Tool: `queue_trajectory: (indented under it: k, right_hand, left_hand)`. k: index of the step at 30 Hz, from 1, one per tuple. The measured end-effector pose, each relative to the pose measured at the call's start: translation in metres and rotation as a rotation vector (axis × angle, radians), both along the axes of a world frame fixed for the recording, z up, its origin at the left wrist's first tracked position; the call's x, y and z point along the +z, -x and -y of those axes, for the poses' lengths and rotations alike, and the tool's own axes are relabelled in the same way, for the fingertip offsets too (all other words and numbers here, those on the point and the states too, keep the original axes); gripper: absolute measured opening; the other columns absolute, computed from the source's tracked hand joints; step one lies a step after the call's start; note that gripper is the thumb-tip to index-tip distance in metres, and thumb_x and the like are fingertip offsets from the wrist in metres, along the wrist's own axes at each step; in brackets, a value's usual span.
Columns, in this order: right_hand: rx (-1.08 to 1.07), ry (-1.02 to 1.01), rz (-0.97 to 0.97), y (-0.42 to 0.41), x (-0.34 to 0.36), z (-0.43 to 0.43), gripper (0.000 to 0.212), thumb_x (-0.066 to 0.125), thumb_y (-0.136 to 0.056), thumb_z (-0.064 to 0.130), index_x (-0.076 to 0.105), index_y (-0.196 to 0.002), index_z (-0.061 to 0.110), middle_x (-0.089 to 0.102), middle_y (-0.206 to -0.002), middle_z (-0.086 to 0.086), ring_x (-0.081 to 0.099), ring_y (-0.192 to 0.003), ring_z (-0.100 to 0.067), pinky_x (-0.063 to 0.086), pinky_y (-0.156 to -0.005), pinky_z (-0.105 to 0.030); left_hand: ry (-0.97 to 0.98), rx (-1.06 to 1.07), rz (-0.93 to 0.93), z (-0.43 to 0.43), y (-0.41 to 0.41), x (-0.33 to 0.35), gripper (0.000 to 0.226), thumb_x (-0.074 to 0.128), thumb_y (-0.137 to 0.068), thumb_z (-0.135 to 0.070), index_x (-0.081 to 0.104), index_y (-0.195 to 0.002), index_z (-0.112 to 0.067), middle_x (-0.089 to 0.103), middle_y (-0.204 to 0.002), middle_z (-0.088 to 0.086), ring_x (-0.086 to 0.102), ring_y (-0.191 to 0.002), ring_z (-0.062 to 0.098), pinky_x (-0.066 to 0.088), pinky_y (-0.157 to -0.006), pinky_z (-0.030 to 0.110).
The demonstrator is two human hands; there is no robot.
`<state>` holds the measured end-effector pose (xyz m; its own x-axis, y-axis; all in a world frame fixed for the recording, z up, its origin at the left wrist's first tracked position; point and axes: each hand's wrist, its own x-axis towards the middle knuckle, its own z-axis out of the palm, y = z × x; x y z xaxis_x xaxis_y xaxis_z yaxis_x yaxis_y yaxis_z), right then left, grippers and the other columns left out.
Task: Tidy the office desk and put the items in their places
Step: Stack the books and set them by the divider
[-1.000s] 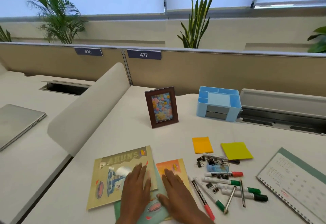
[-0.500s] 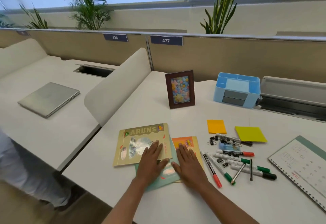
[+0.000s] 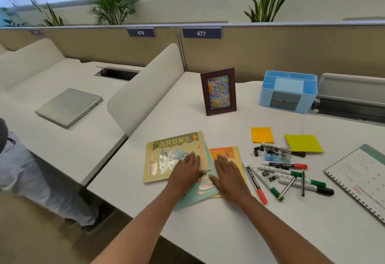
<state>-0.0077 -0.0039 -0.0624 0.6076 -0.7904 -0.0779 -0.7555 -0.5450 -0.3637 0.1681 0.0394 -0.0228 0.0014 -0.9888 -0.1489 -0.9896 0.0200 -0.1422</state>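
Two flat palms on a cluttered office desk (image 3: 291,226): the left hand (image 3: 188,169) presses on the yellow "ARUNS" booklet (image 3: 166,153) and the right hand (image 3: 229,173) on the orange booklet (image 3: 228,152), fingers straight and close together, pinching nothing. A teal booklet (image 3: 198,196) is fanned out between and beneath the other two. The three overlap just below the centre of the frame, and the pressed palms suggest the person means to slide them into one squared pile, though no booklet is lifted.

To the right lies the rest of the work: a loose heap of markers (image 3: 291,177) and pens, some touching the orange booklet's edge, with binder clips (image 3: 258,151) tangled above them. An orange sticky pad (image 3: 262,135) and a yellow-green pad (image 3: 303,143) sit just beyond. A spiral calendar (image 3: 362,178) lies flat at the far right edge.

A blue desk organiser (image 3: 288,91), the likely home for the pens, waits at upper right beside a standing photo frame (image 3: 218,92), well apart from the heap. The markers crowd the booklets' right side and could roll if the pile is pushed that way. Across a curved divider (image 3: 145,89), at left, a closed laptop (image 3: 68,107) rests on the neighbouring desk.
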Motion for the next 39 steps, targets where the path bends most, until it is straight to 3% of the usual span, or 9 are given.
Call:
queue_trajectory:
  k: [5, 11, 14, 17, 22, 25, 28, 33, 39]
  right_hand:
    - [-0.046, -0.024, 0.039, -0.002, 0.002, 0.000, 0.093, -0.001, -0.081, 0.075, 0.015, -0.153, 0.018, 0.005, -0.162, 0.002, 0.003, -0.148, -0.014, -0.007, -0.115, -0.026]
    - [-0.077, -0.045, 0.049, -0.006, -0.001, 0.004, 0.093, 0.006, -0.085, 0.075, 0.043, -0.142, 0.011, 0.032, -0.155, -0.005, 0.032, -0.142, -0.024, 0.024, -0.115, -0.040]
    - [-0.100, -0.038, 0.031, -0.008, 0.000, 0.004, 0.082, 0.021, -0.086, 0.068, 0.039, -0.145, 0.014, 0.024, -0.158, 0.000, 0.025, -0.144, -0.021, 0.021, -0.117, -0.038]
    - [-0.135, -0.065, 0.033, -0.010, 0.005, 0.002, 0.083, 0.020, -0.082, 0.067, 0.034, -0.148, 0.018, 0.019, -0.159, 0.005, 0.020, -0.146, -0.017, 0.018, -0.119, -0.036]
    - [-0.199, -0.063, -0.016, -0.019, 0.024, -0.004, 0.072, 0.040, -0.089, 0.058, 0.038, -0.146, 0.014, 0.025, -0.158, 0.001, 0.025, -0.145, -0.021, 0.023, -0.115, -0.036]
    - [-0.249, -0.044, -0.215, -0.035, 0.043, -0.007, 0.054, 0.054, -0.091, 0.048, 0.050, -0.131, 0.012, 0.036, -0.149, -0.005, 0.036, -0.132, -0.028, 0.034, -0.102, -0.039]
    - [-0.333, -0.109, -0.346, -0.055, 0.061, -0.012, 0.059, 0.060, -0.083, 0.055, 0.053, -0.122, 0.011, 0.045, -0.130, -0.008, 0.044, -0.117, -0.029, 0.039, -0.093, -0.038]
    - [-0.439, -0.211, -0.327, -0.074, 0.066, -0.010, 0.067, 0.073, -0.078, 0.046, 0.047, -0.126, 0.006, 0.046, -0.127, -0.012, 0.046, -0.117, -0.030, 0.042, -0.092, -0.038]
    - [-0.540, -0.399, -0.264, -0.070, 0.070, 0.007, 0.083, 0.082, -0.064, 0.049, 0.041, -0.124, 0.010, 0.049, -0.123, -0.009, 0.050, -0.114, -0.029, 0.047, -0.088, -0.038]
  left_hand:
    - [0.015, -0.051, 0.117, 0.010, -0.001, -0.015, 0.061, 0.041, -0.089, -0.055, 0.068, -0.105, -0.003, 0.068, -0.101, 0.026, 0.069, -0.088, 0.034, 0.054, -0.048, 0.035]
    - [0.167, -0.091, -0.015, 0.027, 0.002, 0.007, 0.049, 0.066, -0.072, -0.064, 0.063, -0.064, -0.016, 0.061, -0.054, 0.007, 0.059, -0.045, 0.021, 0.038, -0.039, 0.022]
    - [0.240, 0.008, -0.204, 0.034, -0.014, 0.020, 0.061, 0.039, -0.084, -0.073, 0.062, -0.075, -0.016, 0.064, -0.066, 0.003, 0.062, -0.059, 0.024, 0.040, -0.052, 0.030]
    - [0.329, 0.163, -0.286, 0.039, -0.058, 0.027, 0.053, 0.039, -0.093, -0.059, 0.065, -0.104, -0.015, 0.067, -0.101, 0.006, 0.060, -0.092, 0.026, 0.041, -0.081, 0.038]
    - [-0.016, 0.331, -0.224, 0.041, -0.122, 0.019, 0.066, 0.049, -0.079, -0.070, 0.049, -0.121, -0.019, 0.052, -0.123, 0.003, 0.048, -0.116, 0.025, 0.030, -0.099, 0.044]
    - [-0.034, 0.270, -0.224, 0.044, -0.128, 0.013, 0.065, 0.056, -0.074, -0.070, 0.051, -0.114, -0.020, 0.051, -0.117, 0.002, 0.049, -0.112, 0.025, 0.030, -0.097, 0.042]
    - [-0.030, 0.297, -0.269, 0.050, -0.129, 0.011, 0.064, 0.062, -0.071, -0.068, 0.051, -0.111, -0.019, 0.050, -0.114, 0.004, 0.048, -0.108, 0.026, 0.035, -0.088, 0.038]
    - [-0.027, 0.424, -0.510, 0.059, -0.136, 0.009, 0.071, 0.073, -0.064, -0.063, 0.050, -0.116, -0.020, 0.051, -0.115, 0.006, 0.049, -0.108, 0.026, 0.045, -0.082, 0.035]
    - [0.050, 0.490, -0.481, 0.055, -0.131, 0.006, 0.074, 0.071, -0.061, -0.070, 0.050, -0.108, -0.016, 0.051, -0.110, 0.005, 0.051, -0.104, 0.026, 0.045, -0.074, 0.035]
